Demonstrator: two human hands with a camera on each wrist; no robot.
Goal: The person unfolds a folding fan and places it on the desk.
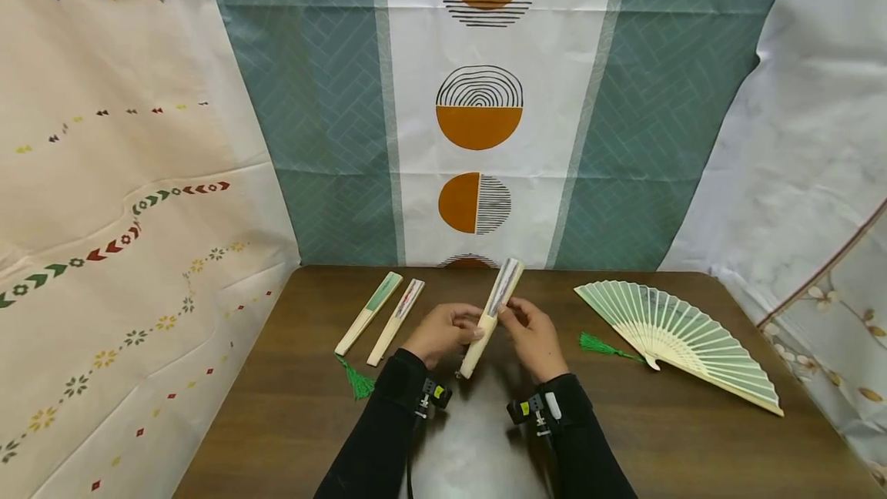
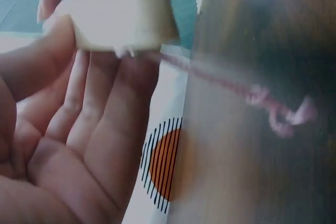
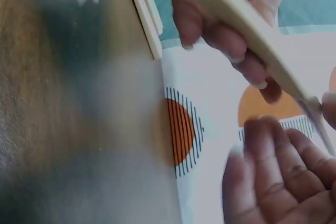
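A folded bamboo fan (image 1: 490, 314) is held tilted above the middle of the brown table (image 1: 291, 406), its tip pointing away from me. My left hand (image 1: 463, 323) grips its lower part from the left. My right hand (image 1: 513, 316) pinches it from the right. In the left wrist view the fan's butt end (image 2: 118, 17) sits at the fingertips above the palm, and a thin pink cord (image 2: 252, 95) trails from it. In the right wrist view the left hand's fingers (image 3: 220, 35) curl over the fan (image 3: 262, 51), while the right hand's fingers (image 3: 273, 171) are below it.
Two more folded fans (image 1: 369, 313) (image 1: 396, 320) lie side by side at the left, with a green tassel (image 1: 358, 382) near them. An open green fan (image 1: 682, 337) with its tassel (image 1: 597, 345) lies at the right. Patterned cloths hang behind and beside the table.
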